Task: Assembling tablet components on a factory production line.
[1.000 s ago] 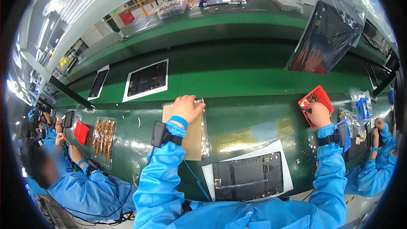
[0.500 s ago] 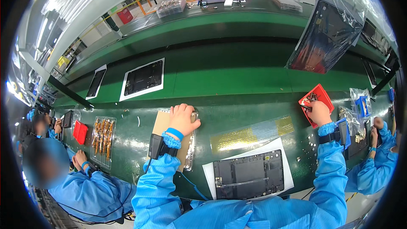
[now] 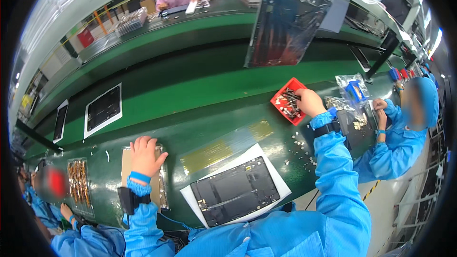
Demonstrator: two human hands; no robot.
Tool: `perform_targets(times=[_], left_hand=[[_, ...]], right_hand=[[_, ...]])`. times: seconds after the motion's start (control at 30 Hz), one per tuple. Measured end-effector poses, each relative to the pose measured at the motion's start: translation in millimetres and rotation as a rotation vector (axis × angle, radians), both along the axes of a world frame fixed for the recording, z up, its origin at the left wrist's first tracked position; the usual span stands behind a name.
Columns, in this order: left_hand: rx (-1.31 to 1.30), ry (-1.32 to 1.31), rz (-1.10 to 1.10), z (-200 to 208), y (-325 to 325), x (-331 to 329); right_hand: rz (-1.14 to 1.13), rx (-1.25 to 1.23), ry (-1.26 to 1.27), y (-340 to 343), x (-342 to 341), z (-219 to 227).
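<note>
Red rectangular bin point(image 3: 296, 84), smooth plastic

The right hand point(image 3: 312, 102) is hiding part of the red bin point(image 3: 292, 84) and most of the dark tool point(image 3: 295, 96); the bin's small parts point(image 3: 287, 108) are blending together, too tiny to identify. Well left of the bin, the left hand point(image 3: 146, 156) is covering part of a brown sheet point(image 3: 126, 164). Right of the bin, blurring is masking a co-worker's face point(image 3: 415, 103). Below the bin, white bits point(image 3: 295, 138) are showing too small to name.
</note>
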State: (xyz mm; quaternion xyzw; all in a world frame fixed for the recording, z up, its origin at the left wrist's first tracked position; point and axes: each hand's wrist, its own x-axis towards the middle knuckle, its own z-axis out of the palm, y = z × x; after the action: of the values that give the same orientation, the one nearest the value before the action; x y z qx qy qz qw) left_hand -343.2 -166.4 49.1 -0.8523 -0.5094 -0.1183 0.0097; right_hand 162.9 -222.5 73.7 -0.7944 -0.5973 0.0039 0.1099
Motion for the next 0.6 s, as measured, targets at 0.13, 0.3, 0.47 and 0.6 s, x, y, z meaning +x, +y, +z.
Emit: perform_targets(times=[0.13,0.3,0.47,0.6], left_hand=[[0.117,-0.084,-0.113,40,-36,33],[-0.013,-0.230,-0.362,73,-89,90],[-0.093,-0.338,-0.514,32,-98,133],[-0.144,-0.405,-0.577,-14,-89,156]], right_hand=[[0.121,-0.182,0.007,3,-4,-6],[0.193,-0.194,-0.046,8,-10,-20],[0.198,-0.202,-0.059,15,-7,-26],[0.212,-0.067,-0.009,13,-8,-21]])
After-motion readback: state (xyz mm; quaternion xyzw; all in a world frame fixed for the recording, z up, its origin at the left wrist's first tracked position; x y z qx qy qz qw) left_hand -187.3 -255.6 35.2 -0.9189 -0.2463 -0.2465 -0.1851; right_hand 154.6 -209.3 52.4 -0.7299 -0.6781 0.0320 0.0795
